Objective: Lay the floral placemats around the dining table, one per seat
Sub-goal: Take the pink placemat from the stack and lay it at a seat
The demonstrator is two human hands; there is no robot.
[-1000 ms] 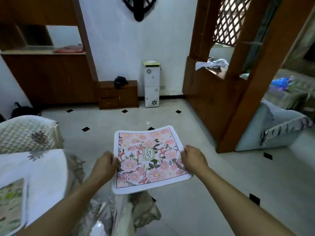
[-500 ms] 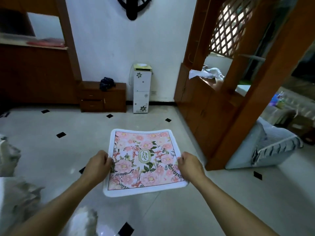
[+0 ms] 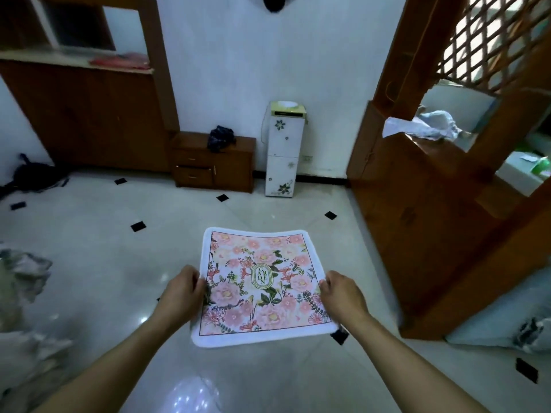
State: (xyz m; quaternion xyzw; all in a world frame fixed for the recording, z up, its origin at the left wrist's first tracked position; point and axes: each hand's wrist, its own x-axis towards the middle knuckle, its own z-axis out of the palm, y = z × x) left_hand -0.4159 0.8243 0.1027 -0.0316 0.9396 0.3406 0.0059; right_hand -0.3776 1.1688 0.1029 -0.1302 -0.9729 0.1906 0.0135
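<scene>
A square floral placemat [image 3: 262, 281], pink flowers inside a white border with a green oval label at its centre, is held flat in the air over the tiled floor. My left hand [image 3: 183, 293] grips its left edge. My right hand [image 3: 343, 295] grips its right edge. Only a blurred, cloth-draped edge [image 3: 21, 281] shows at the far left; I cannot tell whether it is the dining table or a chair.
A wooden partition with lattice [image 3: 423, 210] stands close on the right, a cushioned seat [image 3: 512, 317] beyond it. A low wooden drawer cabinet [image 3: 214, 162] and a white water dispenser [image 3: 283, 150] stand against the far wall. Glossy floor [image 3: 119, 263] lies ahead.
The view has swung right, away from the table; the white tablecloth and the placemat lying on it have left the frame. Both hands still hold the pink placemat the same way.
</scene>
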